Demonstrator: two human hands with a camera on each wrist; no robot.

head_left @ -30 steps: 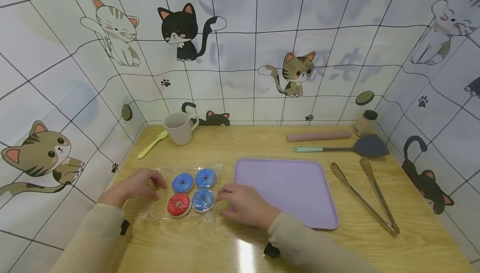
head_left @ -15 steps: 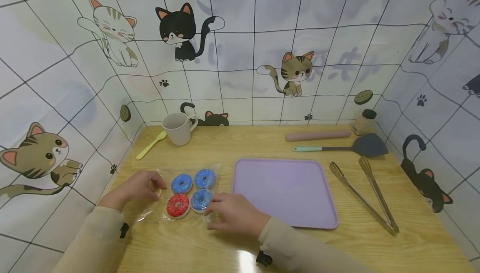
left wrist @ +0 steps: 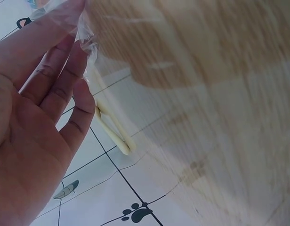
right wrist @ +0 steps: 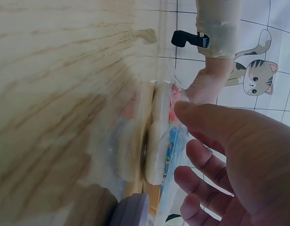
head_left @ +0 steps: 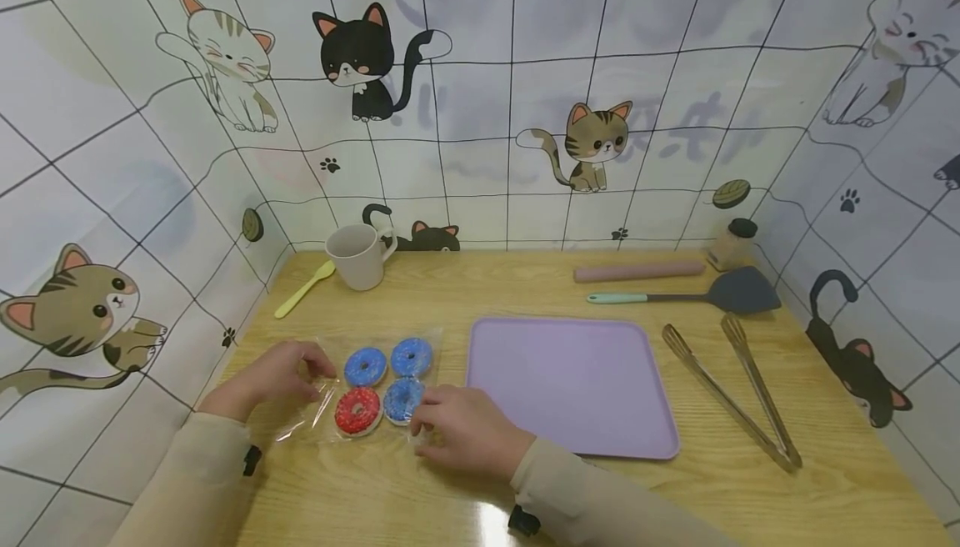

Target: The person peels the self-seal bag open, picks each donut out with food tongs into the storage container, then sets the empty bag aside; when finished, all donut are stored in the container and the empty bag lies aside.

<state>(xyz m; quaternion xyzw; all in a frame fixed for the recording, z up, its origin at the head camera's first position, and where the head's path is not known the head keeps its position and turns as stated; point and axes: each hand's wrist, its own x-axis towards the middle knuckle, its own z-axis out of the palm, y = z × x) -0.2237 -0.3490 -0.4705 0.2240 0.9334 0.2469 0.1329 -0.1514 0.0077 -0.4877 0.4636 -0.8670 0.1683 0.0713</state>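
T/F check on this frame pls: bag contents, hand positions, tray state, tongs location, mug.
1. The clear bag holds three blue donuts and one red donut. True.
2. The left hand pinches the bag's left edge. True.
3. The purple tray has a donut on it. False: nothing lies on it; all donuts are in the bag.
4. The tongs lie left of the tray. False: they lie to its right.
5. The right hand rests at the bag's right edge, by a blue donut. True.
6. The mug lies tipped over. False: it stands upright.
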